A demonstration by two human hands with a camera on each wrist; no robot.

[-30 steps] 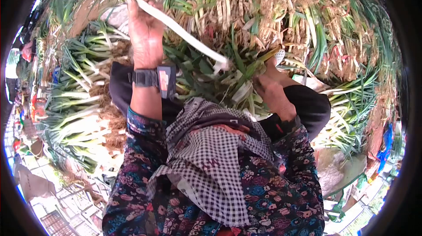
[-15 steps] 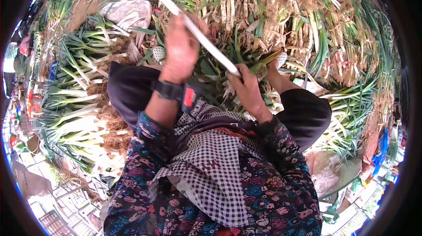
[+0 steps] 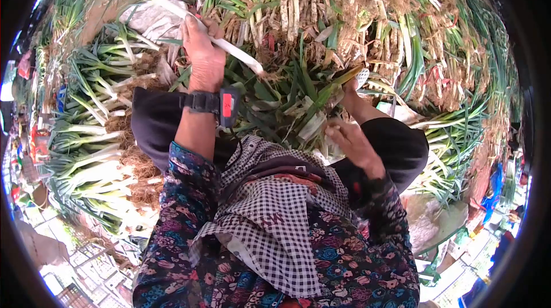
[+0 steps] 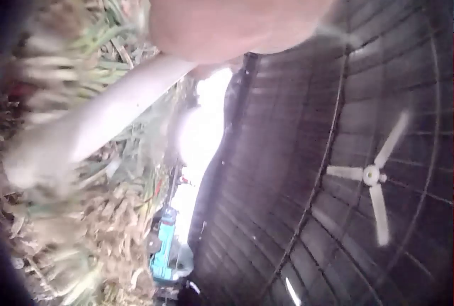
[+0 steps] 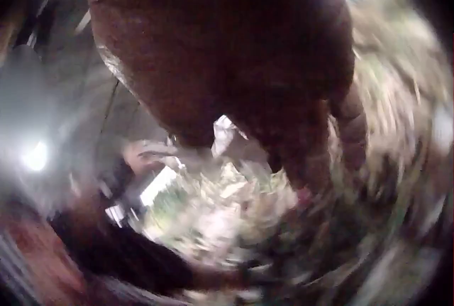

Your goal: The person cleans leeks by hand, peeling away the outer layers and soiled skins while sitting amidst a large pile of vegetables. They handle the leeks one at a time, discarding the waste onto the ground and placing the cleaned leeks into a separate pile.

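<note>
My left hand (image 3: 204, 50) grips a long leek (image 3: 238, 54) around its white shaft, thumb along it. The leek slants from its pale green top at upper left down to a root end at centre. Filling the upper left wrist view, the same hand covers part of the white leek shaft (image 4: 120, 107). Low and to the right, my right hand (image 3: 354, 146) hovers with loosely bent fingers beside pale peeled leaves (image 3: 313, 126); nothing shows in its grasp. In the right wrist view the right hand (image 5: 241, 57) is dark and blurred, fingers pointing down toward the leaf scraps (image 5: 234, 199).
Between my knees lies a heap of green leaf scraps (image 3: 270, 107). Trimmed leeks (image 3: 92, 136) are stacked on the left, more leeks (image 3: 450, 136) on the right. Dry-leaved, rooty leeks (image 3: 350, 15) fill the front. A white sack (image 3: 152, 18) lies at the front left.
My right hand came up to the leek's root end half a second ago, then moved back down and right. My left hand swung the leek inward, then back toward the left.
</note>
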